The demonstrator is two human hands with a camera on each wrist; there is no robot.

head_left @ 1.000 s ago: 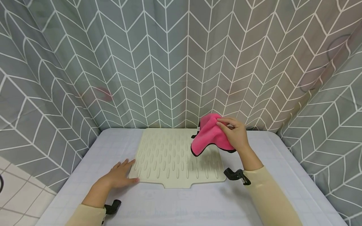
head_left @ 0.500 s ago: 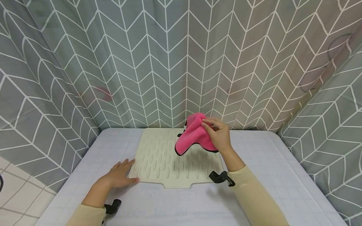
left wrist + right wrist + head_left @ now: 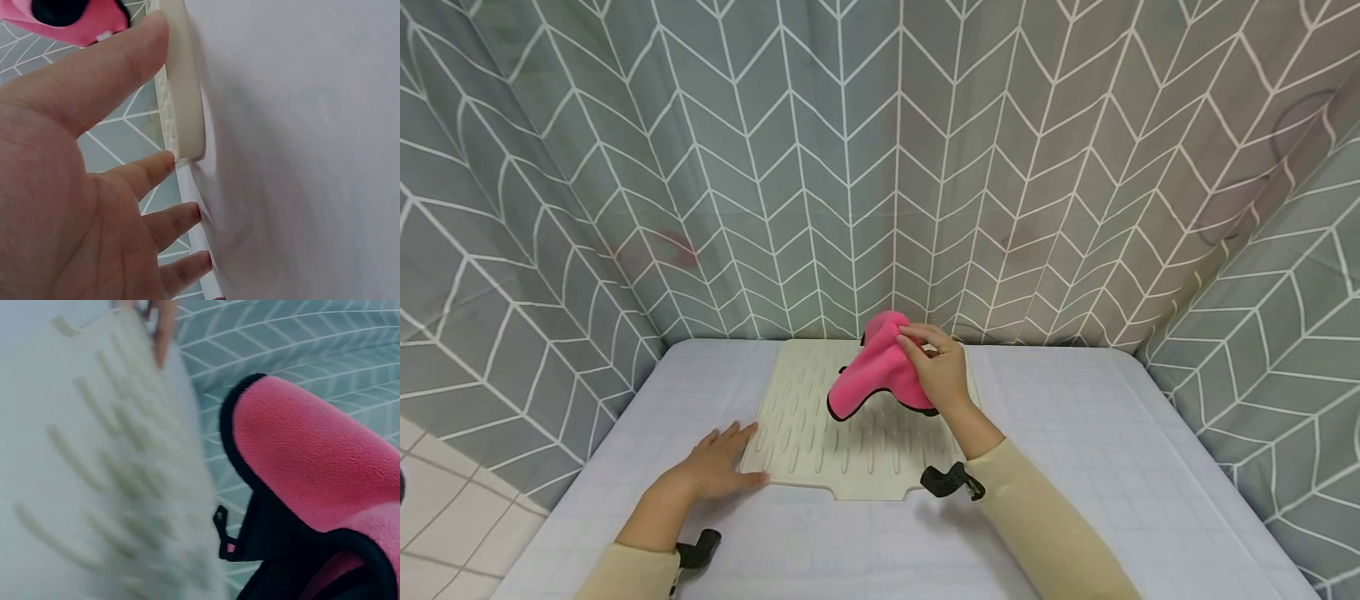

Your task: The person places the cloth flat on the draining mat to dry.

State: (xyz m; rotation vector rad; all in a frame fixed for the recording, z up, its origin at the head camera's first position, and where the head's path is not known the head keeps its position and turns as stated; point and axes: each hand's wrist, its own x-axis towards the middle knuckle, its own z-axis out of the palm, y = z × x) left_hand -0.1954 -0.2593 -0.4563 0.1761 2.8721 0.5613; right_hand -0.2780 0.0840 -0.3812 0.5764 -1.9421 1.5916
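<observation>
Black-edged pink cloth [image 3: 880, 371] is held aloft over the ribbed pale mat [image 3: 801, 417], apart from it; a shadow [image 3: 917, 432] is cast on the mat beneath. Cloth is pinched near its top between thumb and fingertips of the right hand [image 3: 942, 367], by far the nearer hand. From those fingertips the bulk lies leftward and below; the cloth above the mat, with a gap between, is judged the relation on which any move turns. Long axis of the draped shape is slanted, from the raised far end down toward the near left; its drooping lobe is pointed roughly toward the left hand [image 3: 715, 462]. By that hand, fingers spread apart, the mat's near left corner is touched; no cloth is held there
</observation>
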